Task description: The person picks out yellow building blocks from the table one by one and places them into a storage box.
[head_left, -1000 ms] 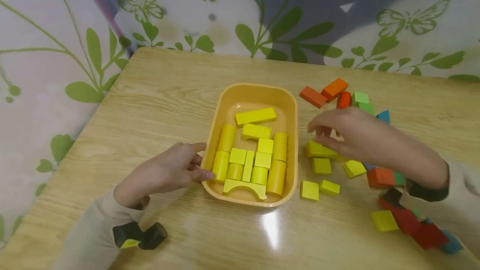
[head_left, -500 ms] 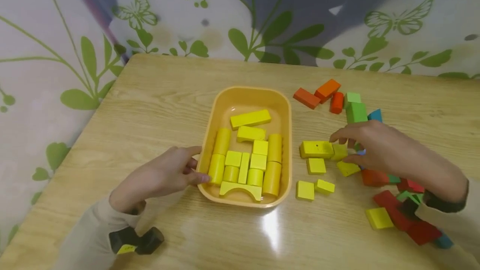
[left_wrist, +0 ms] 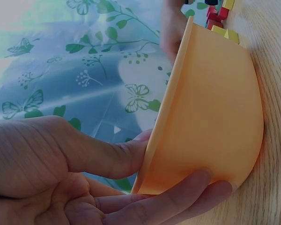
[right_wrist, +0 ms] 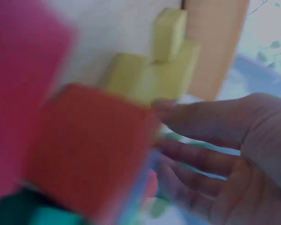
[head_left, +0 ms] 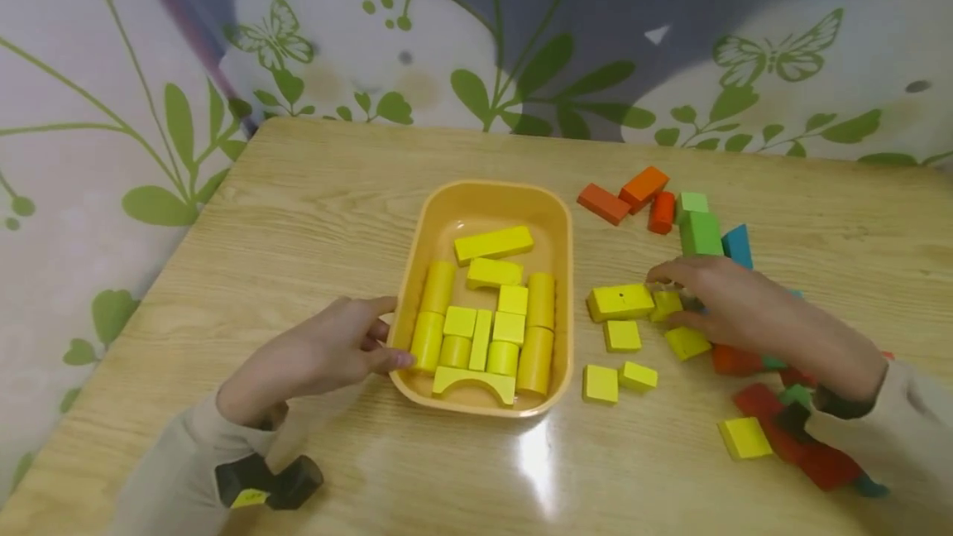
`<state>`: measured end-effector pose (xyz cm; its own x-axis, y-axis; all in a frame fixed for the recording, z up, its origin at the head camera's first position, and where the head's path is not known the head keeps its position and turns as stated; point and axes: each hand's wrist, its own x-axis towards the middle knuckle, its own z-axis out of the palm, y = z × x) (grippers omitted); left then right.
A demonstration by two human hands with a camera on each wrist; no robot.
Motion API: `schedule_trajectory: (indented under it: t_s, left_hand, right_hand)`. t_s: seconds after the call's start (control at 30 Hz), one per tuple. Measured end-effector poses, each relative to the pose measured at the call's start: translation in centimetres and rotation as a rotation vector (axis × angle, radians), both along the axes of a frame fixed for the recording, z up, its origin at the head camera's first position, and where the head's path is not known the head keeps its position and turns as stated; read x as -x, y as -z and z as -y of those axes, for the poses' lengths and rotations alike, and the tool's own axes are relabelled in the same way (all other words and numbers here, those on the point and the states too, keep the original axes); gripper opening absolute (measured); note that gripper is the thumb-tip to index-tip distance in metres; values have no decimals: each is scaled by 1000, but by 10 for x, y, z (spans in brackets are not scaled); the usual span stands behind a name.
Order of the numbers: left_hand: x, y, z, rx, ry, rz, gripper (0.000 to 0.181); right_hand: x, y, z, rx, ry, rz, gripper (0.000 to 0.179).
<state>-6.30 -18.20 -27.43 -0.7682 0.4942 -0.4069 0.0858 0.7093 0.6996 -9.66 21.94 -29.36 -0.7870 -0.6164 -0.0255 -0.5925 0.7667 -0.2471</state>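
My left hand point(head_left: 328, 344) grips the near left side of an orange-yellow plastic tub point(head_left: 562, 263). In the left wrist view its thumb lies at the rim and the fingers spread under the outer wall point(left_wrist: 215, 108). Inside the tub lie several yellow blocks, among them a long bar point(head_left: 494, 245), cylinders point(head_left: 427, 342) and an arch point(head_left: 474, 384). To the right of the tub, my right hand point(head_left: 733, 296) pinches a small yellow block point(head_left: 666, 306) between thumb and fingertips. That block sits at the end of a longer yellow block point(head_left: 620, 302). The right wrist view is blurred there.
Loose yellow blocks point(head_left: 600, 384) lie between tub and right hand. Orange blocks point(head_left: 644, 189), green blocks point(head_left: 701, 233) and a blue triangular block point(head_left: 738, 246) lie behind the hand. Red blocks point(head_left: 828, 463) crowd under the right forearm. A patterned wall covering point(head_left: 551, 23) borders the table.
My right hand has moved right and down from above the long yellow block to the small yellow one, its fingers closing round it. The left hand keeps its grip on the tub.
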Motion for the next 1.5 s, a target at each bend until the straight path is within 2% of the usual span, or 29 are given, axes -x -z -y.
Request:
schedule_trajectory:
  t_s: [0.07,0.13,0.27,0.37,0.53,0.7,0.77,0.9,0.93,1.1,1.27,1.37,1.47,1.5]
  left_hand:
    - [0,0,0,18,8,-11,65]
    - [0,0,0,35,10,-21,70]
    - [1,-1,0,42,8,-20,74]
    - [2,-1,0,43,-5,1,74]
    - [1,-1,0,49,-26,28,76]
    - [0,1,2,54,-26,17,77]
    - [0,1,3,49,-30,14,76]
    - [-1,1,4,32,-21,5,71]
    - [-1,1,4,24,-21,7,69]
    - [-1,1,6,15,-13,4,67]
    - [-1,0,5,27,-15,-6,66]
    - [-1,1,5,24,-7,-11,65]
    - [-1,1,5,18,0,-14,67]
    - [-1,1,5,16,0,-14,67]
  right_hand:
    - [-9,-5,6,49,-39,-39,41]
    - [-20,-9,15,78,-93,-29,39]
    - [-35,-8,27,55,-193,134,39]
    - [-40,-2,30,23,-189,249,41]
    - [-42,5,22,64,-150,268,41]
    - [-42,0,3,17,-73,332,41]
    - [-38,-6,-10,-7,-19,301,45]
    - [-27,-12,-33,-61,96,161,50]
    - [-25,-11,-35,-58,98,126,50]
    - [-22,-3,-32,14,40,73,49]
    - [-17,-1,-14,26,9,91,38]
    - [-14,-3,-3,28,2,27,32]
    - [-11,-7,10,26,-16,-68,34]
    - [-9,-9,14,12,-20,-74,36]
